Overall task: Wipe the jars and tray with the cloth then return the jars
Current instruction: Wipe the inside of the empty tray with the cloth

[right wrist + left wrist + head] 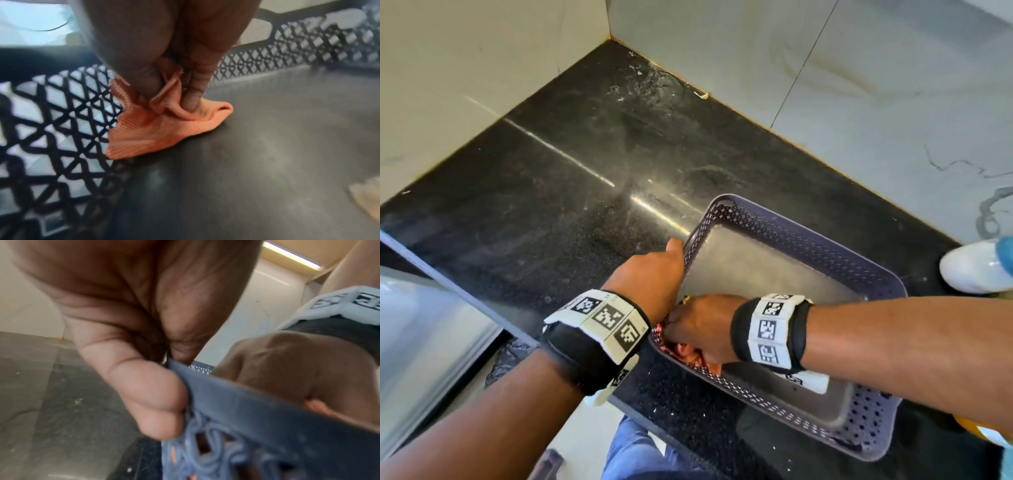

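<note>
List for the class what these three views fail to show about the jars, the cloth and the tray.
- Jars: head view, only a white rounded object cut by the right edge; not identifiable.
- Orange cloth: head view, mostly covered by the right hand.
- Tray near corner: head view, hidden under the right forearm.
- Left hand on the tray rim: left wrist view, blurred; fingers behind it unseen.

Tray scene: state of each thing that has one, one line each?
tray: on the counter, no jars inside, rim gripped.
cloth: bunched, pressed onto the tray floor in a corner.
left hand: grips the tray rim.
right hand: grips the cloth.
white lid: on the counter, outside the tray.
</note>
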Demonstrator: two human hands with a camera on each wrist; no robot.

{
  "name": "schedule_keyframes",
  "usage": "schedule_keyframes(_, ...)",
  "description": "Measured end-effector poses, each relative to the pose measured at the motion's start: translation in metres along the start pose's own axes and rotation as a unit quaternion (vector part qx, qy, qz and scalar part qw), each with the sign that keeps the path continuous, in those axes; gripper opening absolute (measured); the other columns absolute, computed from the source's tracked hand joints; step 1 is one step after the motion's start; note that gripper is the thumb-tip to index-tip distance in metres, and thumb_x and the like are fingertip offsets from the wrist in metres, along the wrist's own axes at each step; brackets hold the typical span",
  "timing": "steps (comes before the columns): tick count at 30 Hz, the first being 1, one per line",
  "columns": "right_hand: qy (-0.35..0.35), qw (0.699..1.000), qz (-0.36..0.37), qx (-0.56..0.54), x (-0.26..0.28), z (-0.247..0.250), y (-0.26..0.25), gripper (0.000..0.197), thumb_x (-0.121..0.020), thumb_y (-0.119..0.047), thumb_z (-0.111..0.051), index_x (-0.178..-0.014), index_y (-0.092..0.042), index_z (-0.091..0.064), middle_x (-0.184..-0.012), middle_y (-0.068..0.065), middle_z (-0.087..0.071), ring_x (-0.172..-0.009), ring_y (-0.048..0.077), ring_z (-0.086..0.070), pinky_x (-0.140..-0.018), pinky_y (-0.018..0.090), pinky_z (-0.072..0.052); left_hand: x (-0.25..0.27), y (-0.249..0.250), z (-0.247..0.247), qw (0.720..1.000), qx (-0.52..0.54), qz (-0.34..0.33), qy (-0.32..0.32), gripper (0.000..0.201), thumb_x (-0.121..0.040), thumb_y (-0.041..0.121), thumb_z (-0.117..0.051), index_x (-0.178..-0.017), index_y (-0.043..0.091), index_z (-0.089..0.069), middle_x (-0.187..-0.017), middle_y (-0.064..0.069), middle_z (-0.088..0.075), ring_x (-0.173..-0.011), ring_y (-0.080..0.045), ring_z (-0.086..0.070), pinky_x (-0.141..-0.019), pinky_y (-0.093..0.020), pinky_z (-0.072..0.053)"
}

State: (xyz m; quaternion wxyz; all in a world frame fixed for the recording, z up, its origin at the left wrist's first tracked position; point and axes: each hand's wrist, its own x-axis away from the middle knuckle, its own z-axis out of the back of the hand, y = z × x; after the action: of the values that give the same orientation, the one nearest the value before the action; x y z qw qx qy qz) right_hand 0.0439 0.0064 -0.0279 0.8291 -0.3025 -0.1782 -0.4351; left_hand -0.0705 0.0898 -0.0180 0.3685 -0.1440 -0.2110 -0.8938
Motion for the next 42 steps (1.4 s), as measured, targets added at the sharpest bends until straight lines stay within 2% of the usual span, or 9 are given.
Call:
schedule_keyframes(7,-0.112,0.993,0.021,0.032,0.027,-0.009,0.017,0.033,-0.069,-0.01,-0.066,-0.1,-0.021,-0.064,-0.101,-0.002,-0.061,-0.095,0.024,-0.061,-0.078,0.038,-0.055,0.0,-0.004,0.002,0.999,0.042,0.004,0.012,0.014,-0.1,0.016,-0.042,-0.1,0.018,-0.029,-0.099,-0.015,-0.069,-0.086,-0.042,-0.068,-0.069,-0.045,-0.051)
schedule_keyframes(13,-0.223,0.962,0.063,0.143,0.061,-0.025,0.011,0.022,-0.084,-0.012,-0.068,-0.105,-0.008,-0.066,-0.105,0.01,-0.061,-0.094,0.033,-0.062,-0.069,0.036,-0.053,0.002,0.001,0.004,0.999,0.032,0.01,0.005,0.014,-0.102,0.016,-0.042,-0.099,0.018,-0.028,-0.099,-0.016,-0.07,-0.088,-0.041,-0.068,-0.069,-0.044,-0.049)
schedule_keyframes(19,-0.025,0.997,-0.029,0.068,0.005,0.023,0.017,0.039,-0.081,-0.032,-0.074,-0.115,-0.019,-0.062,-0.111,0.002,-0.063,-0.099,0.021,-0.06,-0.083,0.032,-0.051,0.005,0.007,0.008,1.0,0.022,0.013,-0.006,0.018,-0.1,0.014,-0.045,-0.098,0.017,-0.027,-0.093,-0.012,-0.067,-0.086,-0.038,-0.067,-0.067,-0.04,-0.043)
schedule_keyframes(21,-0.018,0.998,-0.045,0.03,0.002,0.027,0.02,0.026,-0.079,-0.03,-0.077,-0.099,-0.022,-0.063,-0.099,-0.002,-0.064,-0.089,0.017,-0.059,-0.077,0.028,-0.049,0.006,0.007,0.01,0.999,0.037,0.027,-0.012,0.018,-0.1,0.016,-0.044,-0.099,0.018,-0.027,-0.094,-0.013,-0.066,-0.082,-0.038,-0.064,-0.068,-0.04,-0.044)
schedule_keyframes(24,-0.163,0.983,0.031,0.075,0.028,-0.003,0.022,0.007,-0.082,-0.021,-0.072,-0.083,-0.02,-0.064,-0.09,-0.005,-0.065,-0.08,0.017,-0.065,-0.075,0.03,-0.055,0.006,0.005,0.013,0.998,0.054,0.038,-0.019,0.016,-0.101,0.021,-0.044,-0.1,0.019,-0.028,-0.102,-0.017,-0.068,-0.079,-0.035,-0.058,-0.071,-0.042,-0.046)
schedule_keyframes(30,-0.313,0.934,0.123,0.118,0.092,-0.041,0.035,0.034,-0.08,-0.022,-0.075,-0.111,-0.011,-0.067,-0.105,0.01,-0.066,-0.097,0.032,-0.062,-0.083,0.037,-0.053,0.007,0.007,0.012,0.998,0.047,0.049,-0.015,0.015,-0.102,0.019,-0.044,-0.102,0.018,-0.029,-0.102,-0.017,-0.068,-0.074,-0.032,-0.051,-0.07,-0.043,-0.045)
schedule_keyframes(33,-0.325,0.928,0.11,0.142,0.092,-0.041,0.026,0.032,-0.079,-0.027,-0.078,-0.104,-0.013,-0.065,-0.102,0.009,-0.063,-0.09,0.032,-0.06,-0.075,0.037,-0.054,0.009,0.01,0.013,0.998,0.023,0.051,-0.005,0.014,-0.102,0.017,-0.043,-0.101,0.016,-0.029,-0.101,-0.019,-0.068,-0.074,-0.033,-0.051,-0.068,-0.043,-0.043)
schedule_keyframes(39,-0.192,0.981,0.016,0.028,0.086,-0.044,0.032,0.03,-0.084,-0.026,-0.071,-0.111,-0.013,-0.063,-0.096,0.002,-0.063,-0.085,0.021,-0.064,-0.058,0.023,-0.035,0.01,0.013,0.015,0.998,0.004,0.061,0.014,0.014,-0.102,0.014,-0.042,-0.099,0.013,-0.029,-0.097,-0.022,-0.065,-0.075,-0.035,-0.051,-0.067,-0.043,-0.042)
schedule_keyframes(42,-0.309,0.936,0.077,0.15,0.11,-0.047,0.044,0.031,-0.082,-0.028,-0.073,-0.109,-0.02,-0.06,-0.108,0.0,-0.061,-0.096,0.024,-0.06,-0.059,0.021,-0.031,0.009,0.014,0.016,0.998,0.012,0.066,0.02,0.012,-0.102,0.014,-0.041,-0.099,0.013,-0.029,-0.087,-0.018,-0.057,-0.074,-0.034,-0.05,-0.067,-0.044,-0.042)
